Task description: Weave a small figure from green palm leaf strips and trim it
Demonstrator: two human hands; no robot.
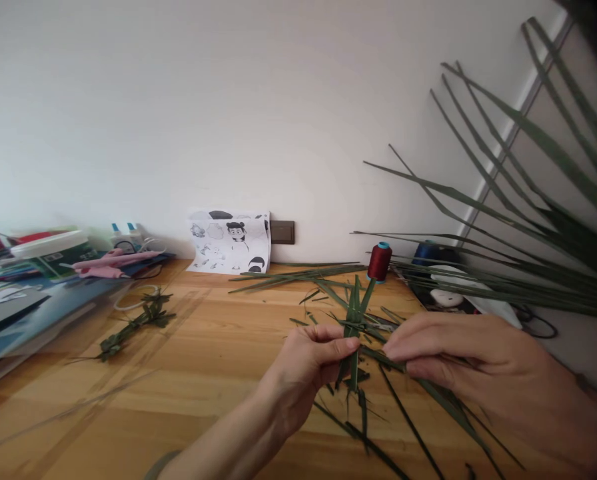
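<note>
My left hand [311,353] pinches a bundle of crossed green leaf strips [353,313] between thumb and fingers, with ends sticking out above and below. Just to its right, my right hand [458,353] is closed on a long leaf strip [396,362] that joins the bundle and trails toward the lower right. Behind my right fingertips lie what look like scissors [381,325], partly hidden. Cut leaf scraps [362,413] are scattered on the wooden table [218,400] under and around both hands.
Long leaves [543,220] spread in from the right. A dark red thread spool [380,261] stands behind my hands, near a pile of strips [298,273]. A printed sheet [231,243] leans on the wall. Leftward are a braided leaf piece [133,327], a pink glue gun [111,263] and a tub [53,253].
</note>
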